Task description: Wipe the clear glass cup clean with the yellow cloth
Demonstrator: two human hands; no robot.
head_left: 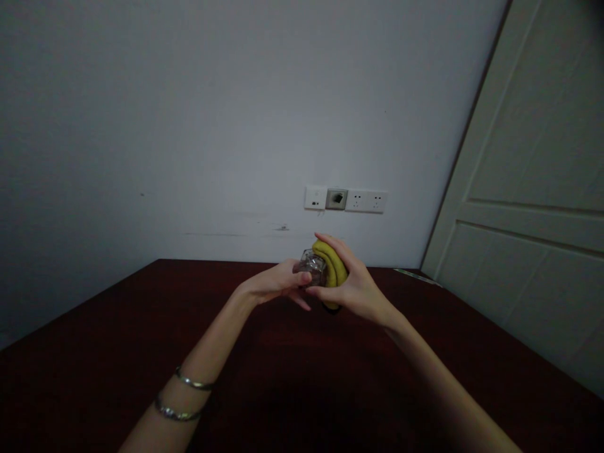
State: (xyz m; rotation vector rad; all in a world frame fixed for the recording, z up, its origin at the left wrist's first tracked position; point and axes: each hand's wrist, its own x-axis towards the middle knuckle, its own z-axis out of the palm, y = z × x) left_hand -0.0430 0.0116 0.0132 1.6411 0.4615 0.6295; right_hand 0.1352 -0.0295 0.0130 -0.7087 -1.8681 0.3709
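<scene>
My left hand (282, 280) is closed on a small clear faceted glass (312, 267), its thumb along the near side. The glass is tilted, with one end towards the right. Against that end lies a folded yellow cloth (335, 269), which my right hand (359, 284) grips between thumb and fingers. The cloth touches the glass and hides part of it. A dark edge shows at the cloth's lower end. Both hands are held above the dark red table (264, 390).
On the wall (226, 126) behind the table is a row of sockets and switch plates (346, 199). A pale panelled door (533, 189) stands at the right. A flat strip (418, 277) lies by the table's far right edge. Two bracelets (177, 412) circle my left forearm.
</scene>
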